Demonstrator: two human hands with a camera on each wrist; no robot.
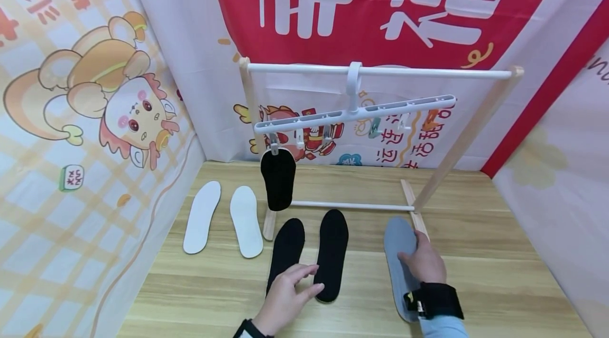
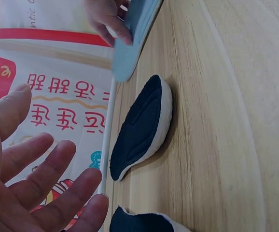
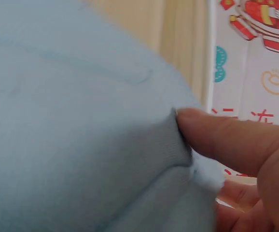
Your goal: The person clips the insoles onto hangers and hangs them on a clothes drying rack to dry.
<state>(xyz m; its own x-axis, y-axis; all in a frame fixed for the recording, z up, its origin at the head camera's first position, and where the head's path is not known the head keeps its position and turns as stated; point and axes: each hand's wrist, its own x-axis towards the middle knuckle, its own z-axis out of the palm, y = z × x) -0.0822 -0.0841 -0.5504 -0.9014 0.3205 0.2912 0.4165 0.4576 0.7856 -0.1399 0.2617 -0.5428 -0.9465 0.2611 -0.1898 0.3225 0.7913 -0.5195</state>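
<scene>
My right hand [image 1: 425, 261] grips a grey-blue insole [image 1: 398, 245] by its right side. The thumb lies on its upper face, and in the right wrist view the insole [image 3: 81, 121] bends beside the thumb [image 3: 226, 140], with other fingers behind it. Over a pair of black insoles, my left hand [image 1: 290, 293] holds nothing, its fingers spread in the left wrist view. It partly covers the left black insole [image 1: 287, 243]; the right black insole [image 1: 332, 253] lies just beyond its fingertips. Pale edging shows on one black insole [image 2: 142, 123] in the left wrist view.
A wooden-ended rack with a white top bar [image 1: 304, 69] carries a white clip hanger [image 1: 354, 113], tilted up to the right. One black insole [image 1: 278, 182] hangs from its left clip. Two white insoles [image 1: 202, 216] [image 1: 246, 221] lie at left on the wooden tabletop [image 1: 495, 253].
</scene>
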